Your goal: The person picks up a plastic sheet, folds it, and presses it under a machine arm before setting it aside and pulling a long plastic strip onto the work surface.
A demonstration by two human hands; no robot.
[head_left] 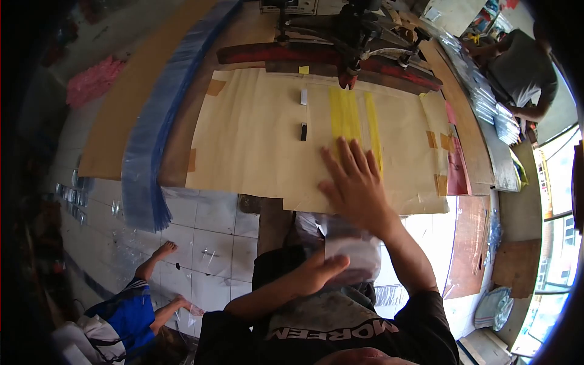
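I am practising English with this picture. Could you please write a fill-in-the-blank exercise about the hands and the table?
1. The right hand lies flat on the paper-covered table, fingers spread, just below two strips of ____ colour.
2. The left hand holds a stack of clear plastic bags near the person's ____.
3. A long roll of plastic lying on the table's left side is ____ in colour.

Missing words: yellow; body; blue
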